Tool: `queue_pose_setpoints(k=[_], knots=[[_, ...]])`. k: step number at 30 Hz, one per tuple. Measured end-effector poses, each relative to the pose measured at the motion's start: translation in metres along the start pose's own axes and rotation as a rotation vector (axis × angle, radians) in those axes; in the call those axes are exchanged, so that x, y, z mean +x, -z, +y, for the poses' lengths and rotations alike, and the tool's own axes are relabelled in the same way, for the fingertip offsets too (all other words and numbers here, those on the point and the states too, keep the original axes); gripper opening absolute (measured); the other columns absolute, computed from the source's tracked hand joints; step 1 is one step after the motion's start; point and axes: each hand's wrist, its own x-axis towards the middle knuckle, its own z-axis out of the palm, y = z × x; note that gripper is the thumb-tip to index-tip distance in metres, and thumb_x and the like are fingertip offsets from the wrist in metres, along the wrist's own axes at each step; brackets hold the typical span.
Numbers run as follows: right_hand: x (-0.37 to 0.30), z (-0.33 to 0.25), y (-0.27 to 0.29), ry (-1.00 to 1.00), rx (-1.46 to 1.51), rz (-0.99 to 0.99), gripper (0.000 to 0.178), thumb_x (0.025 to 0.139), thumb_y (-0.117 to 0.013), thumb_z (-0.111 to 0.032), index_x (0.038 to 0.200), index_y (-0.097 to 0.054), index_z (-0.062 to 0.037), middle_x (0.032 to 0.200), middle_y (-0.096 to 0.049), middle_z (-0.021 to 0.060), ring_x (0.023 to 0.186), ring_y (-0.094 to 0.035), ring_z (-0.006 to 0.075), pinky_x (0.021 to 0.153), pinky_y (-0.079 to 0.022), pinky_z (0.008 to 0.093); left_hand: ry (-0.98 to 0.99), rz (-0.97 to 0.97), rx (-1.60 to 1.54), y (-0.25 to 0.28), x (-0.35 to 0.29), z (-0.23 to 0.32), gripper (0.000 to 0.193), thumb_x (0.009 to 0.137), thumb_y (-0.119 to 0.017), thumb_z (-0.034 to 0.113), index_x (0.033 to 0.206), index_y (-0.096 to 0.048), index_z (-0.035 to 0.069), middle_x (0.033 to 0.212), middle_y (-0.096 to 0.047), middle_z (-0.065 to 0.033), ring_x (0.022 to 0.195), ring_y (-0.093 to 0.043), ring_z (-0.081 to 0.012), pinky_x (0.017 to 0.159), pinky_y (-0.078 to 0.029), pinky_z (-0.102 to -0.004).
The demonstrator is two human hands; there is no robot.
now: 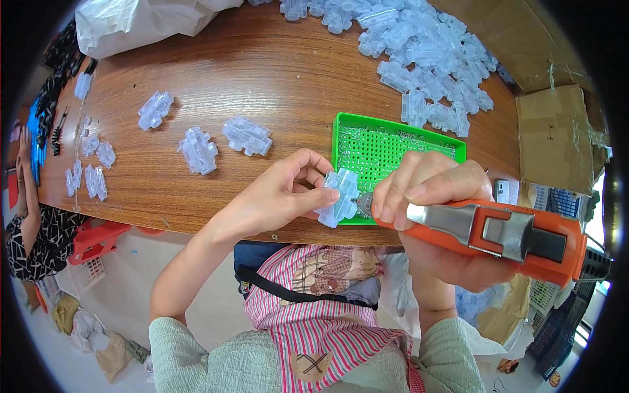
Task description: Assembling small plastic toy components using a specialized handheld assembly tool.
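Presently, note clear part [339, 200] pinched in left hand [291, 190] at left edge of tray [368, 168], lengthwise near-to-far. Observe driver [485, 229] grasped in right hand [444, 183], aimed leftward, crosswise, at right flank of clear part; cannot confirm contact.

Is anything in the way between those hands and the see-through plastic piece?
Nothing visible blocks the left hand: it holds the clear plastic piece. Between the right hand and that piece is the front end of the orange tool it grips.
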Motion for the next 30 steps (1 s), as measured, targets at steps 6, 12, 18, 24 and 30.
queue_pose_setpoints(k=[6, 12, 18, 24, 30], knots=[[0.0, 0.004, -0.002, -0.047, -0.01, -0.017, 0.086, 0.076, -0.053, -0.079, 0.103, -0.056, 0.0024, 0.081, -0.056, 0.0111, 0.073, -0.055, 0.0211, 0.062, -0.049, 0.036, 0.003, -0.001, -0.008, 0.001, 0.001, -0.001, 0.035, 0.09, -0.067, 0.011, 0.119, -0.048, 0.003, 0.1, -0.06, -0.0032, 0.092, -0.059, -0.0097, 0.079, -0.054, -0.0269], [0.0, 0.008, -0.002, -0.096, -0.021, -0.028, 0.087, 0.074, -0.055, -0.079, 0.102, -0.057, 0.0028, 0.082, -0.056, 0.0118, 0.075, -0.055, 0.0214, 0.064, -0.049, 0.0368, -0.001, 0.0, -0.029, 0.0, 0.001, 0.001, 0.034, 0.09, -0.066, 0.01, 0.118, -0.048, 0.004, 0.099, -0.06, -0.0025, 0.09, -0.06, -0.0094, 0.078, -0.054, -0.0265], [-0.002, 0.016, 0.001, -0.144, -0.009, -0.036, 0.088, 0.071, -0.059, -0.08, 0.1, -0.059, 0.0033, 0.079, -0.056, 0.0115, 0.073, -0.055, 0.0208, 0.063, -0.048, 0.0358, -0.05, 0.019, -0.044, 0.0, 0.004, -0.003, 0.036, 0.088, -0.069, 0.011, 0.115, -0.049, 0.0, 0.093, -0.059, -0.0028, 0.086, -0.06, -0.0099, 0.073, -0.055, -0.0264], [0.003, 0.013, 0.004, -0.144, 0.01, 0.011, 0.088, 0.076, -0.056, -0.077, 0.106, -0.056, 0.005, 0.079, -0.057, 0.0114, 0.07, -0.055, 0.0196, 0.059, -0.048, 0.0334, -0.006, -0.003, -0.037, 0.003, 0.004, 0.0, 0.037, 0.09, -0.064, 0.008, 0.121, -0.047, 0.001, 0.102, -0.061, -0.004, 0.092, -0.06, -0.0098, 0.076, -0.054, -0.0257], [0.006, 0.005, 0.012, -0.143, 0.014, 0.069, 0.087, 0.08, -0.053, -0.075, 0.112, -0.054, 0.0068, 0.078, -0.058, 0.0114, 0.067, -0.055, 0.0184, 0.056, -0.049, 0.031, -0.007, 0.057, 0.065, -0.002, -0.002, 0.006, 0.042, 0.084, -0.073, 0.013, 0.115, -0.048, -0.002, 0.093, -0.063, -0.008, 0.076, -0.061, -0.0105, 0.066, -0.052, -0.0247]])
